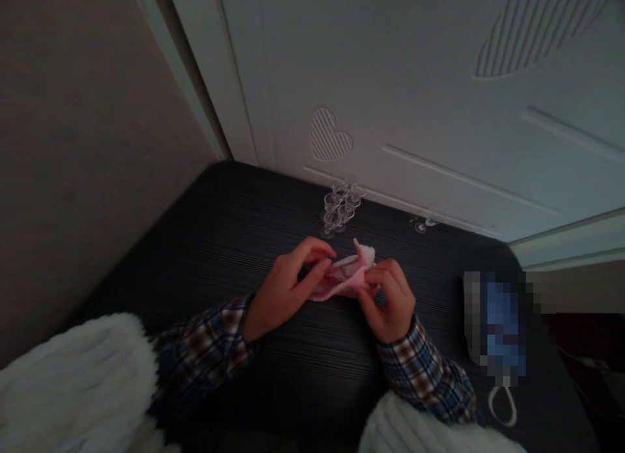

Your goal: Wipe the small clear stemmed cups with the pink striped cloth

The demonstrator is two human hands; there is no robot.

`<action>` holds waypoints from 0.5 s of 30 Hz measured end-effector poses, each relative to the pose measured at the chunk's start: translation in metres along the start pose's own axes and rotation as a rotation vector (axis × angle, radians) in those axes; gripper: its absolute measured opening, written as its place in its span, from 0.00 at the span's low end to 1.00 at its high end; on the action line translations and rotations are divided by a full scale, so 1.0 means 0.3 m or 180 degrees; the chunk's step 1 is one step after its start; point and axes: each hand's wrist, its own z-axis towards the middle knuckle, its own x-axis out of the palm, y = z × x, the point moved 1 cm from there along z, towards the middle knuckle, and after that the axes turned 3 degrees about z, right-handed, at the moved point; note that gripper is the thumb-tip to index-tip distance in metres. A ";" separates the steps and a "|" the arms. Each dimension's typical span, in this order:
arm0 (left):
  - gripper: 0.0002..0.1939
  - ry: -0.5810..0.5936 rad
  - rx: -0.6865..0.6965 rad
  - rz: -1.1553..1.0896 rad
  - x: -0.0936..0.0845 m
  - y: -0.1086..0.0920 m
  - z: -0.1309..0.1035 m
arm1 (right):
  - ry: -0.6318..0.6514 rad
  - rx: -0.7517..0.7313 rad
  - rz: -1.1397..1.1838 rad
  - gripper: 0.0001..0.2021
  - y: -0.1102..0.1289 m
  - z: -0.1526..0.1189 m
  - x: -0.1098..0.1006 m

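A small pink cloth pouch [349, 280] with a fluffy white patch lies just above the dark tabletop, its mouth spread between my hands. Something clear shows inside its opening, too dim to make out. My right hand [390, 300] pinches the pouch's right side between thumb and fingers. At its left edge is my left hand [290, 284], thumb and forefinger curled close together against the cloth; their exact grip is partly hidden. Beyond the pouch stand several small clear cup-shaped pieces [339, 209], clustered in rows and looking like suction cups or tiny goblets.
Two or so similar clear pieces [420, 227] lie farther right by the white panel [410, 82], which has embossed hearts and closes off the table's back. A blurred-out blue object [502, 323] with a white loop strap [502, 406] lies at right. A wall [97, 147] borders the left.
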 end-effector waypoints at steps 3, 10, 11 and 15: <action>0.14 0.0075 0.0384 0.0187 0.000 -0.010 -0.004 | -0.0004 0.0021 -0.0049 0.03 -0.001 0.001 -0.002; 0.17 0.0370 0.0651 0.0817 0.007 -0.023 -0.002 | -0.0055 0.0119 -0.0176 0.04 -0.004 0.002 -0.002; 0.17 0.0327 0.0635 0.0840 0.007 -0.023 -0.001 | -0.0072 0.0156 -0.0168 0.04 -0.005 0.003 -0.002; 0.14 0.0188 0.0534 0.0754 0.007 -0.016 -0.001 | 0.0048 0.0300 0.0070 0.07 -0.007 0.005 0.004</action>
